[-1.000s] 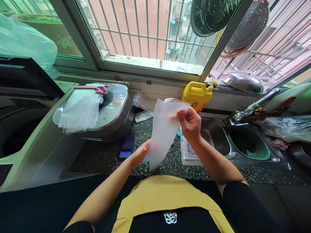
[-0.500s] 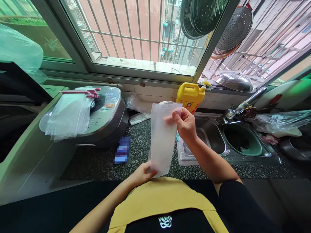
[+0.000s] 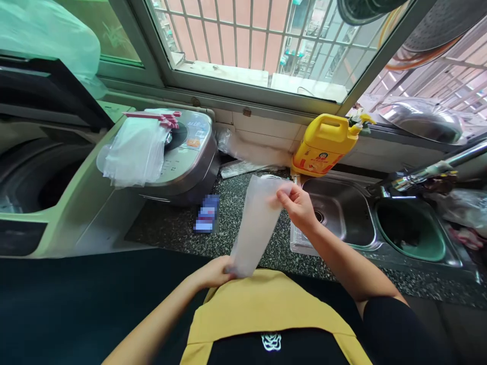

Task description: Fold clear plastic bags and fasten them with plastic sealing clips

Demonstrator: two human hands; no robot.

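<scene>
I hold a translucent white plastic bag [image 3: 254, 228] stretched between both hands over the speckled dark counter [image 3: 182, 228]. My right hand [image 3: 300, 205] pinches the bag's top edge, fingers closed on it. Close to my body, my left hand [image 3: 212, 274] grips the bag's bottom end. The bag hangs slanted from upper right to lower left, in front of my yellow apron.
A grey rice cooker [image 3: 182, 152] with a pile of zip bags [image 3: 135, 149] on its lid stands at the left. A yellow jug [image 3: 323, 147] sits by the window. A steel sink [image 3: 338, 213] with a green basin [image 3: 411, 230] lies to the right; a washing machine [image 3: 34, 177] at far left.
The bag has come lower and closer to my body. My left hand slid down from the bag's side to grip its bottom end. The view tilted down.
</scene>
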